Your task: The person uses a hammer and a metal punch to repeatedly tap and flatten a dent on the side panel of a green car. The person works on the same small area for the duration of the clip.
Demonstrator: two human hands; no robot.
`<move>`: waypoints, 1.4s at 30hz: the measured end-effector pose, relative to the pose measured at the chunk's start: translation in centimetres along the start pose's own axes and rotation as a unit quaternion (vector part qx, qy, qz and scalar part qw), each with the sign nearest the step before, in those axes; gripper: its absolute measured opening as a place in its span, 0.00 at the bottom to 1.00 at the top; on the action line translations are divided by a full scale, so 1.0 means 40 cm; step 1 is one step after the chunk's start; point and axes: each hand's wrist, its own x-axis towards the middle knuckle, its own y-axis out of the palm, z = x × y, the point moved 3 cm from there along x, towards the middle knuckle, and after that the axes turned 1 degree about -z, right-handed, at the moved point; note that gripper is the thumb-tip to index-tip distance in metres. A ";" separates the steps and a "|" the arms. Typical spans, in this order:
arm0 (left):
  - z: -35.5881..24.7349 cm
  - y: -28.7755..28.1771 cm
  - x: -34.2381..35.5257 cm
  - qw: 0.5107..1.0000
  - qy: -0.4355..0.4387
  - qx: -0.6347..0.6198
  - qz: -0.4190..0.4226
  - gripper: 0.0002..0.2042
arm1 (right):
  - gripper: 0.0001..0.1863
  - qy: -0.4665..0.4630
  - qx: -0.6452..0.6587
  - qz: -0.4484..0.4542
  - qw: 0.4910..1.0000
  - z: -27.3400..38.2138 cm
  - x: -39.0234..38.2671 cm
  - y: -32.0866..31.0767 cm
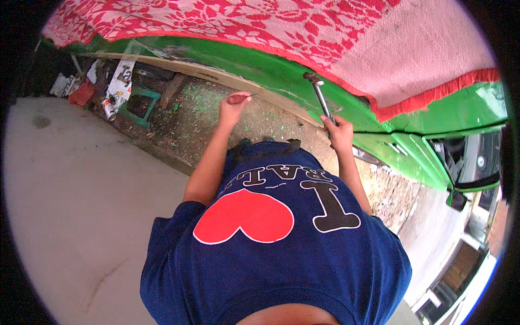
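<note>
A hand tool (236,99) with a rounded reddish-brown handle and a thin dark shaft is gripped in my left hand (231,111). Its shaft points right, toward the tan lower edge (271,98) of a green vehicle body; whether the tip touches it I cannot tell. My right hand (340,133) is closed round the handle of a hammer (323,99). The hammer's metal shaft rises from my fist, and its dark head is up by the green panel (281,66).
A pink and red floral towel (244,21) drapes over the vehicle. Green flecks dot the ground (189,114) below. At the left lie a dark green plastic frame (153,103), a can (109,110) and scraps beside a concrete floor (81,179). A side mirror (456,200) juts out at the right.
</note>
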 end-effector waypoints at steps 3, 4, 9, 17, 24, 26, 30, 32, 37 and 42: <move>0.009 0.029 0.026 0.998 -0.009 0.002 0.062 0.06 | 0.16 0.034 0.023 -0.039 0.998 -0.029 -0.048 0.009; 0.016 0.036 0.029 0.997 -0.010 -0.003 0.081 0.06 | 0.16 0.047 0.030 -0.049 0.997 -0.032 -0.069 0.012; 0.075 0.080 0.032 0.981 -0.004 -0.084 0.174 0.06 | 0.14 0.109 0.021 -0.100 0.989 -0.011 -0.176 0.021; 0.088 0.170 0.019 0.969 0.008 -0.135 0.207 0.09 | 0.15 0.108 0.046 -0.124 0.985 -0.063 -0.256 0.019; 0.110 0.227 0.023 0.981 0.075 -0.040 0.172 0.08 | 0.15 0.103 0.023 -0.095 0.990 -0.106 -0.222 -0.047; 0.114 0.242 0.022 0.979 0.094 0.003 0.178 0.07 | 0.15 0.093 -0.002 -0.082 0.992 -0.108 -0.209 -0.070; 0.112 0.266 0.011 0.980 0.099 0.008 0.170 0.07 | 0.15 0.067 -0.002 -0.073 0.995 -0.137 -0.182 -0.087; 0.109 0.274 0.007 0.983 0.094 0.016 0.158 0.07 | 0.15 0.051 0.003 -0.066 0.997 -0.141 -0.165 -0.095; 0.105 0.287 0.007 0.982 0.107 0.023 0.155 0.07 | 0.16 -0.036 -0.036 -0.039 0.998 -0.140 -0.121 -0.088; 0.041 0.294 -0.001 0.972 0.127 0.117 0.158 0.08 | 0.13 -0.249 -0.083 0.038 0.964 -0.019 -0.112 -0.034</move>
